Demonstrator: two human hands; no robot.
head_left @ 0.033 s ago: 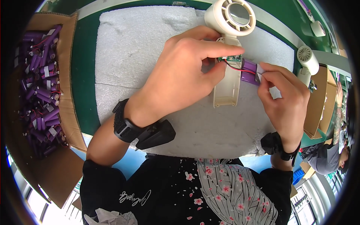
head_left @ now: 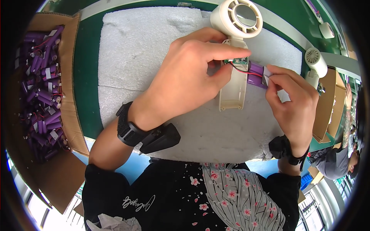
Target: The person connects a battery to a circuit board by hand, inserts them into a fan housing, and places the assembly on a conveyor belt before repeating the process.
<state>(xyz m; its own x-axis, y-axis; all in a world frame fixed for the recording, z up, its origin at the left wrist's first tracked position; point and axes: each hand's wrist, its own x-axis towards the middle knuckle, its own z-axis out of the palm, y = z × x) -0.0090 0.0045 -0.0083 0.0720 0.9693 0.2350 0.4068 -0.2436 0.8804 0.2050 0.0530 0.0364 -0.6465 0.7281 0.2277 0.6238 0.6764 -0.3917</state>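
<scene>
While the left hand (head_left: 189,73) holds the smooth plastic fan (head_left: 221,21), thumb and forefinger apart around its circuit board (head_left: 242,60), contact unclear, the right hand (head_left: 295,92) pinches a whitish tab (head_left: 266,73) on the purple battery pack (head_left: 255,80) beside the open handle (head_left: 232,98). Firm and probably weighty, that pack suits holding by its sides; thin wires (head_left: 246,71) look fragile. Grainy foam (head_left: 200,134) lies beneath; beyond, another fan (head_left: 316,61).

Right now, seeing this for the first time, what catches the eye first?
Probably the cream handheld fan, top centre-right, its handle open, partly under the left hand. Beside it, the right hand pinches a white tab on purple battery cells. At far left, a cardboard box holds many more purple cells.
</scene>
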